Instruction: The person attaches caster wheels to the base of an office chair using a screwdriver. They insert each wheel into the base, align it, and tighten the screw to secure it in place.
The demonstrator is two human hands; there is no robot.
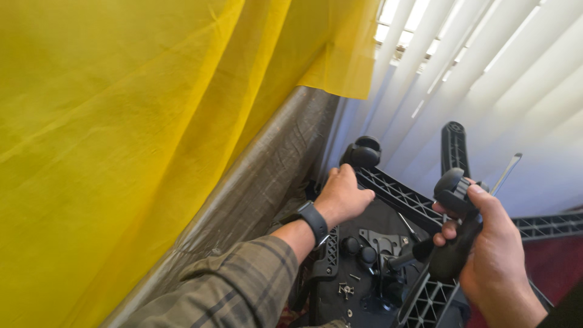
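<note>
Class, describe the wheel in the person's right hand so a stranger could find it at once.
Start at the white blinds, then drop to the black star-shaped chair base lying upside down before them. The right hand grips a black caster wheel above one arm; unlike the wheel already fitted by the left hand, it is loose.

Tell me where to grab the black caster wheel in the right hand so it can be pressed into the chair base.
Grip the caster wheel around its rounded twin-wheel body from above, as the right hand does. Its stem end, seemingly pointing down toward the ribbed chair base, stays free.
</note>
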